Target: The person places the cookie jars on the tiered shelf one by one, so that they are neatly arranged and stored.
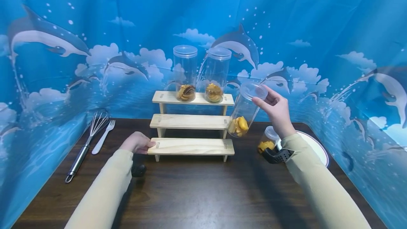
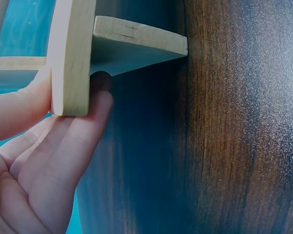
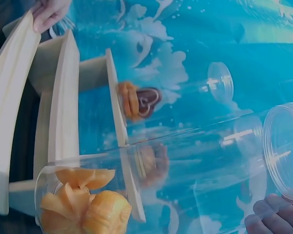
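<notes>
A three-step wooden riser (image 1: 192,146) stands mid-table. My left hand (image 1: 137,142) holds the left end of its lowest step (image 2: 71,58), thumb on top and fingers (image 2: 83,141) underneath. My right hand (image 1: 276,110) grips a tall clear jar (image 1: 245,110) near its lid, tilted in the air beside the riser's right end, with yellow-orange snacks (image 3: 83,204) at its bottom. Two more lidded clear jars (image 1: 185,72) (image 1: 217,74) holding cookies stand on the top step.
A small jar of yellow snacks (image 1: 267,140) and a white plate (image 1: 314,145) sit at the right, partly behind my right wrist. A metal whisk (image 1: 86,142) and a white plastic fork (image 1: 103,136) lie at the left. A blue dolphin backdrop surrounds the dark wooden table (image 1: 197,193).
</notes>
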A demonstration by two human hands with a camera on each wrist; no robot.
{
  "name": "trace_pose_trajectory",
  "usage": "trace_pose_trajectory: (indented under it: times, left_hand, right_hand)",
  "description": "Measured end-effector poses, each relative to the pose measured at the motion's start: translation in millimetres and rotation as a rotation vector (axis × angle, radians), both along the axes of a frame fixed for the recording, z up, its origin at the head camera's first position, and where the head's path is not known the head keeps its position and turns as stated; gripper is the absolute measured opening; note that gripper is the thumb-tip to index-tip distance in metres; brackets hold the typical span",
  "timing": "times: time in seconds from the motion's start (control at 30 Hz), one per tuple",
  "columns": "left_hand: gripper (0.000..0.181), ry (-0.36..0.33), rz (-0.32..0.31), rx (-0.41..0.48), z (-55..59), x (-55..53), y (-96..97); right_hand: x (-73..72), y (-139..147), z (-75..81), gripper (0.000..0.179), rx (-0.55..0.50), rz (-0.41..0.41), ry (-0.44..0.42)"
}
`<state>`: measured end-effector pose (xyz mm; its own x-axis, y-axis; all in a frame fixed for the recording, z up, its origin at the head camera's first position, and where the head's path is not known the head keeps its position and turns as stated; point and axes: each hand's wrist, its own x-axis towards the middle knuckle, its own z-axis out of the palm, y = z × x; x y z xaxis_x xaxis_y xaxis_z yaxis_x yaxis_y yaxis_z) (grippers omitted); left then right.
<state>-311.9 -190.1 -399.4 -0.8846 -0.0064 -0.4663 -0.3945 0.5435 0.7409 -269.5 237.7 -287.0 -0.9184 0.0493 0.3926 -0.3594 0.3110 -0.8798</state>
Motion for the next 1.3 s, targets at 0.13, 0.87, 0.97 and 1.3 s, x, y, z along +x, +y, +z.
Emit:
trace_pose_trajectory:
  times: [0.13,0.87,0.97,1.3]
  left_hand:
    - [0.036,-0.005,-0.002,0.002,1.8,0.1,2.4]
    - [0.036,-0.009,0.016,-0.024,3.6,0.9,6.1]
    - [0.035,-0.01,0.02,-0.032,1.7,-0.7,6.4]
    - [0.032,-0.019,0.02,-0.051,-0.5,-4.7,1.2]
  right_hand:
    - [-7.1,-12,0.2,0.06,-0.017,0.022,0.015]
    - [-37.4,-89,3.6,0.061,-0.109,0.207,0.054]
    - [-39.4,-100,4.5,0.059,-0.117,0.222,0.052]
    - [-57.0,-143,4.1,0.064,-0.097,0.246,0.036]
